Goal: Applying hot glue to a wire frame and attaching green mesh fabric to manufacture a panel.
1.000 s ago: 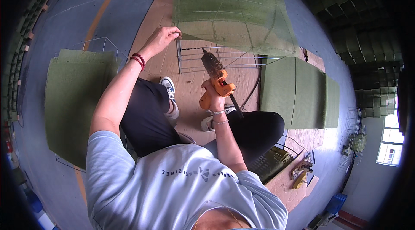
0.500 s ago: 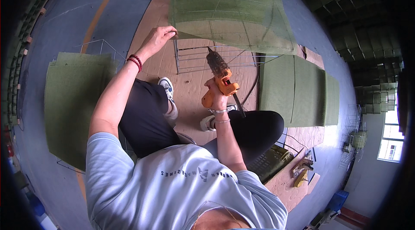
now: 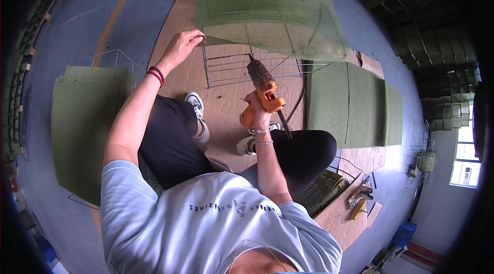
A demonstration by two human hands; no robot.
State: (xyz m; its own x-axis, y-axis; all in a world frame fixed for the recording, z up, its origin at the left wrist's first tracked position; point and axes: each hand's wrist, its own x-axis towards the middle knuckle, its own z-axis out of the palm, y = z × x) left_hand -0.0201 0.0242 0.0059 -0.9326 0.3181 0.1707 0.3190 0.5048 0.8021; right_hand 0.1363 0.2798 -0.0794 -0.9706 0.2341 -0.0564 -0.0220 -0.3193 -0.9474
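Note:
My left hand [image 3: 186,44] pinches the near left corner of a green mesh sheet [image 3: 267,9], right at the corner of a wire frame [image 3: 208,70]. The sheet lies over the far part of that frame, and its near edge hangs loose above the wires. In my right hand [image 3: 259,113] is an orange hot glue gun [image 3: 265,88] with a dirty, dark front end. Its nozzle points away from me, close to the frame's near wires. A dark glue stick [image 3: 284,123] sticks out of its back.
Brown cardboard [image 3: 231,96] lies under the frame. Another green mesh piece [image 3: 339,104] is at the right, with a mesh-covered frame [image 3: 85,124] at the left. A green plastic crate [image 3: 324,191] and a yellow-handled tool [image 3: 358,209] sit at the lower right.
The whole scene has shifted slightly left in the picture. Both hands keep their hold on the mesh corner and the glue gun, with hardly any other movement.

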